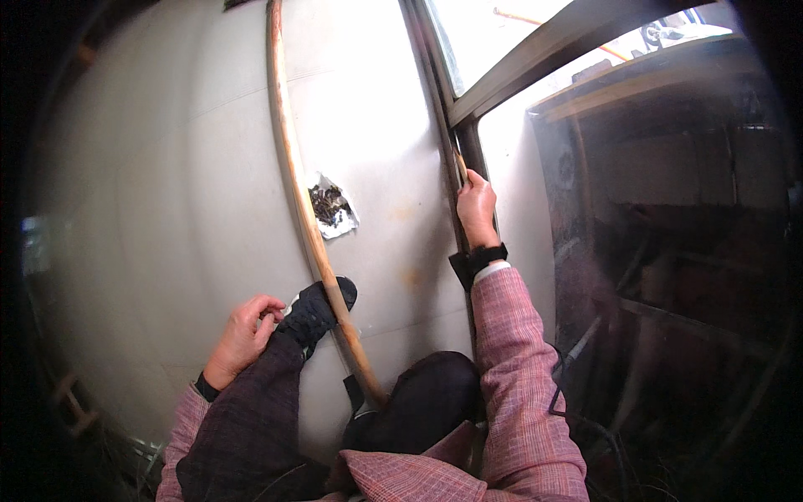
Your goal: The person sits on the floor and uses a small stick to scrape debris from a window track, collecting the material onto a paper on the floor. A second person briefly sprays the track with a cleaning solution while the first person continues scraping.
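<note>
- The white surface spreads out on both sides of the wooden pole, the landmark here.
- The dark window frame stands well to the pole's right; no finished stretch can be told from an unfinished one on it.
- The right hand, right of the pole, is closed firmly around a thin stick whose tip points along the frame's groove, so the work there seems unfinished.
- The left hand, left of the pole and beside a dark shoe, is loosely curled; whether its fingertips pinch anything, I cannot tell.
- A white paper scrap lies just right of the pole.
- Dark debris is piled on that scrap, suggesting part of the work is done; how much is left does not show.
</note>
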Tool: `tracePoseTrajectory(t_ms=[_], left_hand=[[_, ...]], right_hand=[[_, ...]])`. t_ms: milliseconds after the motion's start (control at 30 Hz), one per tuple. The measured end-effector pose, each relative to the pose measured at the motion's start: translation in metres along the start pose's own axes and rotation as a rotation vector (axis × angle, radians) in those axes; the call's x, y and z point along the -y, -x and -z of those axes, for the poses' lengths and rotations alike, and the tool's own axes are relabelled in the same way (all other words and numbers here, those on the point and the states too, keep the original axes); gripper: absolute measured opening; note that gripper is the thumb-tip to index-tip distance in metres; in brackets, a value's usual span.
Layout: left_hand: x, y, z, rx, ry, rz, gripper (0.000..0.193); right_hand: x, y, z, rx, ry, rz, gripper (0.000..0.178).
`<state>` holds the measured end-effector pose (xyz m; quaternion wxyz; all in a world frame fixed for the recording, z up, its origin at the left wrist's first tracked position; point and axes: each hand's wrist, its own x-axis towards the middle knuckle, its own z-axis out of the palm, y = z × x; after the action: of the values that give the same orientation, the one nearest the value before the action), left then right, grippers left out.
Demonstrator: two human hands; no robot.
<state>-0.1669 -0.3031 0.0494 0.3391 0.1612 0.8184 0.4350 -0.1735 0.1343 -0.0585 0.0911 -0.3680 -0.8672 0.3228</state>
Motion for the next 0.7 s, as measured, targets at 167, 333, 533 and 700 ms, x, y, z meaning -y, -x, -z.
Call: tracePoseTrajectory(t_ms=[167,333,533,700], left_hand=[[0.024,0.012,-0.001,-0.034,-0.045,-0.056,0.018],[0.01,0.0,0.004,-0.039,-0.042,-0.042,0.019],[0.013,0.006,-0.002,0.015,0.021,0.035,0.021],[0.019,0.007,-0.002,0.011,0.041,0.027,0.021]], right_hand=[[0.022,0.0,-0.019,-0.009,0.01,0.029,0.038],[-0.015,-0.014,-0.024,-0.076,0.03,0.109,0.031],[-0.01,-0.017,-0.028,-0.041,0.05,0.074,0.022],[-0.006,-0.012,-0.028,-0.031,0.326,0.103,0.027]])
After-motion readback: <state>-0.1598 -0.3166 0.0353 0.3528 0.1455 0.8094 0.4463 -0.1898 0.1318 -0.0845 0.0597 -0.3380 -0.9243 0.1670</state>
